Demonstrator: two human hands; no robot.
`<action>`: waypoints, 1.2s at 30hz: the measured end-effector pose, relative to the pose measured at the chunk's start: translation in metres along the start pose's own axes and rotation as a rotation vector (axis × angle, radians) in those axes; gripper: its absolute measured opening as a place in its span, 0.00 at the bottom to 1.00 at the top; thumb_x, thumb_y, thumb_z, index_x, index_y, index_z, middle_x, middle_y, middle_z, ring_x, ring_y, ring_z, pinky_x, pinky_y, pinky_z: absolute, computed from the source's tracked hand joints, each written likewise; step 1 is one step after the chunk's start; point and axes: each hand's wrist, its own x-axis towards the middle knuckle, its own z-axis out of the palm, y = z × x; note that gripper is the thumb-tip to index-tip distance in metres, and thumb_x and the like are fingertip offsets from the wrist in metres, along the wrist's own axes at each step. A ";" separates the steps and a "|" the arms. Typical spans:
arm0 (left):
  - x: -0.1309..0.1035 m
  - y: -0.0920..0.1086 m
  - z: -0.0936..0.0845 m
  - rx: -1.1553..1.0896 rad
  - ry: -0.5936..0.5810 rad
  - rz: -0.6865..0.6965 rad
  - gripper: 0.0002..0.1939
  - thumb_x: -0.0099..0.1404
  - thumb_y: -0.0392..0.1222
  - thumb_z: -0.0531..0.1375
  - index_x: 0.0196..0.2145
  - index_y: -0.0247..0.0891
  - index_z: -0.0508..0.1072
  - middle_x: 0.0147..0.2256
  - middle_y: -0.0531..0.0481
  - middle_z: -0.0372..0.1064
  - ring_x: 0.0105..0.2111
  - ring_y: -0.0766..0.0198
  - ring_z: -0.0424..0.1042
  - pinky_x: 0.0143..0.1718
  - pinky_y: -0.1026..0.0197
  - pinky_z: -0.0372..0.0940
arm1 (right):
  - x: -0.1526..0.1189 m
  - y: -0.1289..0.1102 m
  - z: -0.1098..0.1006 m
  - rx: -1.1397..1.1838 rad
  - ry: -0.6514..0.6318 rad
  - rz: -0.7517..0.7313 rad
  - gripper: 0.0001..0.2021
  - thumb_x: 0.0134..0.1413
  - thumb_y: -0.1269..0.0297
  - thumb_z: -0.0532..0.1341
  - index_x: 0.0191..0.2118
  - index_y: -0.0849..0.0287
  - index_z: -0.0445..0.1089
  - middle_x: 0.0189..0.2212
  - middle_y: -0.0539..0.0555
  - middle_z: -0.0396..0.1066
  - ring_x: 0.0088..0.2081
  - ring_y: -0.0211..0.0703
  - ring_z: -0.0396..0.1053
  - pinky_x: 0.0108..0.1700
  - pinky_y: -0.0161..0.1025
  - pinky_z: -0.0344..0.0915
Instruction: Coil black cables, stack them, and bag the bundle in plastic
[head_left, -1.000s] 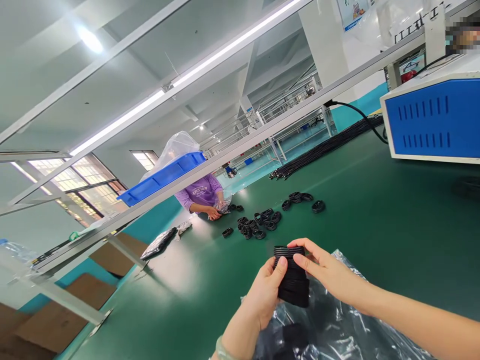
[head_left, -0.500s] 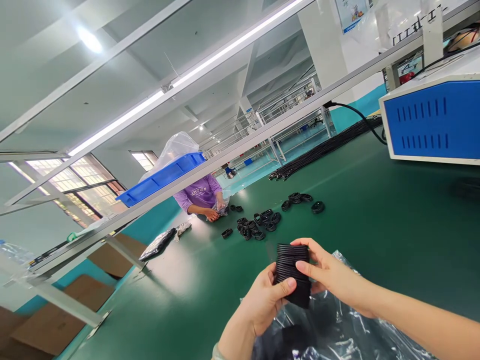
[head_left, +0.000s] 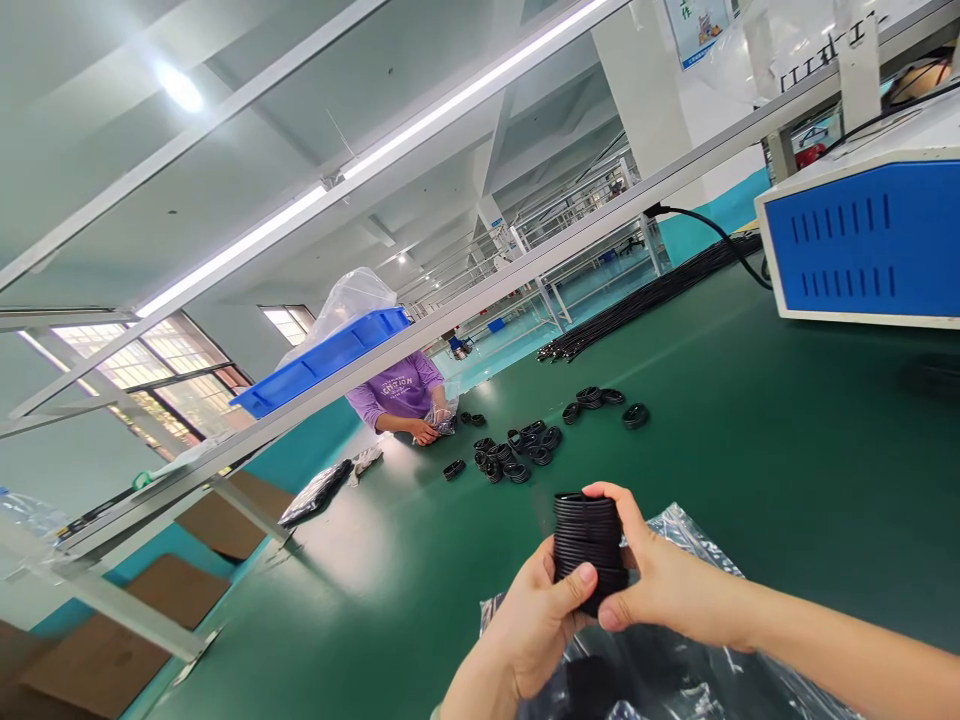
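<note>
Green matting covers the surface [head_left: 750, 450]. Going left to right.

Far left: blue bin [head_left: 322, 360] sits up on the overhead rail, clear film bulging out of it; probably stock kept off the work area. Under it, across from me, a co-worker in a purple top [head_left: 395, 388] with white print on the chest, too small to read for certain. Their hands work a small clear bag at the surface edge.

Centre: loose black rings [head_left: 517, 450] scattered flat on the surface, likely waiting to be gathered.

My left hand [head_left: 544, 620] has its grip closed around the lower part of a stack of black rings [head_left: 589, 545], thumb across the front. My right hand [head_left: 664, 580] wraps the stack from the other side, fingers over the top edge. Stack stands upright, off the surface, above a crinkled clear plastic bag [head_left: 697, 640]. Two-sided hold probably keeps the rings aligned.

Right: blue-and-white machine box [head_left: 862, 240] with vent slots, black cable into the rear. Wall poster up top has characters, not legible.
</note>
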 end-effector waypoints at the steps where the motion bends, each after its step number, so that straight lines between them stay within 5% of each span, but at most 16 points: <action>1: 0.000 0.000 -0.001 0.003 0.003 -0.012 0.21 0.64 0.41 0.65 0.53 0.34 0.69 0.48 0.37 0.70 0.44 0.54 0.73 0.39 0.58 0.67 | 0.000 0.000 0.001 0.003 0.001 -0.003 0.50 0.35 0.72 0.65 0.62 0.47 0.36 0.43 0.52 0.68 0.44 0.52 0.69 0.40 0.41 0.69; 8: -0.002 0.000 -0.001 0.062 0.066 0.014 0.24 0.63 0.43 0.67 0.53 0.33 0.68 0.49 0.37 0.70 0.49 0.56 0.69 0.45 0.61 0.61 | 0.004 -0.003 0.000 -0.076 0.012 0.042 0.50 0.37 0.75 0.65 0.63 0.46 0.35 0.38 0.49 0.68 0.33 0.45 0.69 0.31 0.36 0.63; 16: 0.000 -0.002 0.001 0.151 0.093 0.026 0.24 0.64 0.46 0.65 0.54 0.31 0.68 0.51 0.35 0.69 0.51 0.52 0.68 0.49 0.55 0.59 | 0.001 -0.003 -0.001 -0.053 0.034 -0.003 0.48 0.37 0.74 0.65 0.62 0.45 0.38 0.39 0.48 0.67 0.40 0.49 0.69 0.36 0.39 0.65; 21: 0.002 0.001 0.003 0.143 0.076 0.028 0.25 0.64 0.47 0.65 0.55 0.31 0.68 0.52 0.35 0.69 0.53 0.50 0.67 0.53 0.53 0.58 | -0.002 0.000 -0.005 -0.022 0.029 0.013 0.49 0.39 0.73 0.65 0.63 0.46 0.35 0.35 0.47 0.68 0.31 0.44 0.68 0.34 0.39 0.64; 24: 0.002 0.001 0.009 0.202 0.175 0.029 0.27 0.63 0.50 0.65 0.55 0.35 0.68 0.53 0.39 0.68 0.56 0.51 0.64 0.57 0.54 0.56 | -0.004 0.000 -0.003 -0.061 0.007 0.010 0.49 0.40 0.74 0.64 0.64 0.47 0.34 0.39 0.49 0.68 0.30 0.41 0.66 0.31 0.37 0.62; 30: 0.007 -0.004 0.023 0.242 0.530 0.156 0.28 0.65 0.63 0.58 0.52 0.38 0.69 0.47 0.43 0.70 0.47 0.55 0.68 0.47 0.57 0.64 | -0.007 -0.005 0.013 -0.017 -0.098 0.052 0.55 0.39 0.78 0.62 0.67 0.46 0.26 0.36 0.47 0.67 0.27 0.36 0.61 0.28 0.33 0.58; 36: 0.007 -0.004 0.020 0.222 0.521 0.144 0.25 0.63 0.63 0.59 0.43 0.37 0.72 0.35 0.48 0.68 0.36 0.62 0.66 0.37 0.62 0.63 | -0.008 -0.006 0.024 0.026 -0.067 0.080 0.57 0.43 0.80 0.62 0.67 0.44 0.20 0.31 0.44 0.68 0.26 0.36 0.62 0.28 0.32 0.59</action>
